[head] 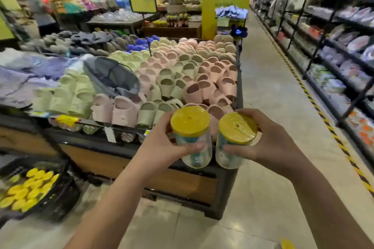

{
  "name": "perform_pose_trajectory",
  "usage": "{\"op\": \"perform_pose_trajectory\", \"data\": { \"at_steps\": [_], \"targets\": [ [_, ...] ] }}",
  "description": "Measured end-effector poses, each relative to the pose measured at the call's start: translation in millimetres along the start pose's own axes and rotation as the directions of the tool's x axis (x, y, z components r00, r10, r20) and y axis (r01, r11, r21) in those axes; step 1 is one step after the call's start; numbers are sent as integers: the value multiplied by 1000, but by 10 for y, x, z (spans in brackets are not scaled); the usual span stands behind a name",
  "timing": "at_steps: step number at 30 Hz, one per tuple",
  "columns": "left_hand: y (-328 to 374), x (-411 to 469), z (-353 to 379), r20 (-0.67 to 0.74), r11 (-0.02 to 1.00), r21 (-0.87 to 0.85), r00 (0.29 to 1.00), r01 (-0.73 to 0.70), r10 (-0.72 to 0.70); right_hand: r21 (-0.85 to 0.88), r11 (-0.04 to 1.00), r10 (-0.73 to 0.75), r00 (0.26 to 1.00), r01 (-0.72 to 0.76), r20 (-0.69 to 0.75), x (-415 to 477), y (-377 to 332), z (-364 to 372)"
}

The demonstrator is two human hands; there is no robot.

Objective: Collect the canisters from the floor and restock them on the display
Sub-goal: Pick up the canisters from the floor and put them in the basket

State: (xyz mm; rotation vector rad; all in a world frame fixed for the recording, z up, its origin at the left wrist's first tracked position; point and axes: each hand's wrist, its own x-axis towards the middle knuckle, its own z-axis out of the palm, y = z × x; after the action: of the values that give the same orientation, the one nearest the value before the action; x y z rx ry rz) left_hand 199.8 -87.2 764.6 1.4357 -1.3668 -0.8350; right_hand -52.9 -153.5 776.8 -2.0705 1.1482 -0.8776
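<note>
Floor [273,147] of pale tile runs from 6 o'clock toward 1 o'clock through a household-goods store. Dark shelving [323,46] lines it at 3 o'clock, and a long wood-sided desk [182,184] heaped with pink, cream and grey slippers [192,79] lines it at 10 o'clock. Low at 8 o'clock, just beside the desk, a dark display bin [65,168] holds stocked canisters [30,188], which stand upright with their yellow lids showing.

At centre frame, a person reaches both bare arms forward in front of the desk's near corner. The left hand [162,143] wraps its fingers and thumb round the clear body of the left canister [191,125]. The right hand [271,143] grips the right canister [236,129] the same way. Both jars are held nearly upright, their long axes tipped slightly so the yellow lids face the camera, and they sit just beside each other; blur hides whether they touch. At 5 o'clock, on the floor at the frame's bottom edge, a yellow lid [287,244] suggests another jar not yet collected.

The restocking turns on one bearing: the display bin lies down and away at 8 o'clock from the hands, so the left hand is the nearer and its jar would likely go in first. Each jar would need lowering base-first to match the standing rows.
</note>
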Motion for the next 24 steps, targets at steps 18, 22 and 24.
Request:
{"op": "perform_pose_trajectory", "data": {
  "at_steps": [18, 22, 24],
  "targets": [
    [-1546, -2438, -3992, -626, 953, 19, 747, 301, -223, 203, 949, -314, 790, 241, 526, 735, -2709, 4305],
    [-1795, -2638, -4632, -701, 940, -9, 668, 341, -249, 231, 930, -368, 731, 287, 574, 894, -3143, 5057],
    [-1909, -2662, -4909, -722, 939, -17, 645, 345, -250, 249, 921, -390, 711, 300, 585, 1000, -3295, 5381]
  ]
}}
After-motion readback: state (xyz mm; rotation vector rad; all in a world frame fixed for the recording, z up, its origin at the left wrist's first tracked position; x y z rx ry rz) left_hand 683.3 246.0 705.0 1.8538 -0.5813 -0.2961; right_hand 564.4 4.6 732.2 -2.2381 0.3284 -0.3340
